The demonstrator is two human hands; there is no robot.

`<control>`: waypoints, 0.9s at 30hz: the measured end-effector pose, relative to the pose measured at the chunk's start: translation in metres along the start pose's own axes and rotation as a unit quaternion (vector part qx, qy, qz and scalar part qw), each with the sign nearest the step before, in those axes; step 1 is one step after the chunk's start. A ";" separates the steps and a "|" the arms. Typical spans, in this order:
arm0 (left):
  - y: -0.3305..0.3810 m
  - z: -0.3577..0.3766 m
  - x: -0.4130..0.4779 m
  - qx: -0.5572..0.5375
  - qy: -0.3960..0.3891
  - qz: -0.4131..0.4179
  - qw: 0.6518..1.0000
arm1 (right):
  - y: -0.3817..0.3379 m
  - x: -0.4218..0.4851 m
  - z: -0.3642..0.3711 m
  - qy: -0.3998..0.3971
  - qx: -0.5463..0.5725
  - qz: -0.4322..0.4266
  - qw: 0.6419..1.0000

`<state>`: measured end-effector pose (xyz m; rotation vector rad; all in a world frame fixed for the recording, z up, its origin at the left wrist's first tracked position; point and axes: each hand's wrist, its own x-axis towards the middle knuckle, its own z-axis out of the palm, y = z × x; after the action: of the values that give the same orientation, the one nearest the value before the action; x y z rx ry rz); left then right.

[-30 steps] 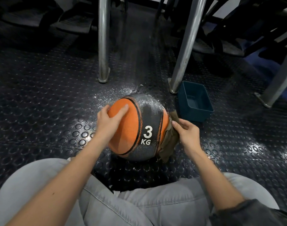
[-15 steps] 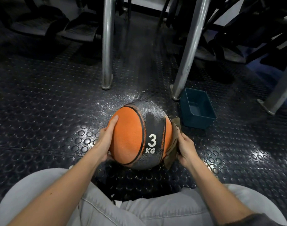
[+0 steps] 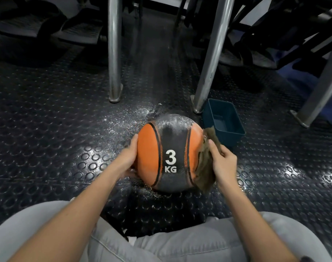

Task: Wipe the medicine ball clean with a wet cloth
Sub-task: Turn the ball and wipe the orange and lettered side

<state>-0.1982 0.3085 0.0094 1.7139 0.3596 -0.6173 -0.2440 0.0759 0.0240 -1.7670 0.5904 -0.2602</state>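
The medicine ball (image 3: 170, 154) sits on the black studded rubber floor (image 3: 48, 129), right in front of the person's knees in grey trousers (image 3: 199, 242). It is orange with a broad black band down its middle, marked "3 KG" in white. The upper part of the band is dusted with pale specks, and the same specks lie scattered on the floor just behind the ball.

The left hand (image 3: 127, 157) lies against the ball's left side, fingers straight and close together, flat on the orange panel with the palm low on the curve. It steadies the ball rather than gripping it.

The right hand (image 3: 222, 163) holds a brown cloth (image 3: 205, 167) against the ball's right side. The thumb lies along the cloth and the fingers curl over its outer edge, so the cloth is bunched between hand and ball. One end of the cloth sticks up above the hand, and the other hangs down near the floor.

Just beyond the right hand stands a dark blue rectangular tub (image 3: 235, 133), open at the top, close to the ball but not touching it. Behind it a slanted metal leg (image 3: 212, 53) comes down to the floor beside the tub's far corner. An upright metal leg (image 3: 114, 53) stands further left, and a third (image 3: 320, 87) is at the right edge
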 end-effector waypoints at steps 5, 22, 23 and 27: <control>0.017 0.007 -0.030 0.053 0.210 0.320 0.922 | -0.008 -0.007 0.011 0.005 -0.098 -0.070 0.993; 0.004 0.017 -0.008 0.155 0.296 0.317 0.887 | -0.014 -0.052 0.056 -0.001 -0.305 -0.468 0.829; 0.005 0.018 -0.007 0.165 0.300 0.318 0.884 | -0.019 -0.045 0.056 -0.004 -0.298 -0.466 0.833; 0.007 0.027 -0.008 0.194 0.304 0.327 0.874 | -0.058 -0.002 0.059 -0.065 -0.241 -0.371 0.895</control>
<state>-0.2060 0.2818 0.0159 2.2385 0.0601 0.3958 -0.2032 0.1361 0.0628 -2.4245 -0.1737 -0.5464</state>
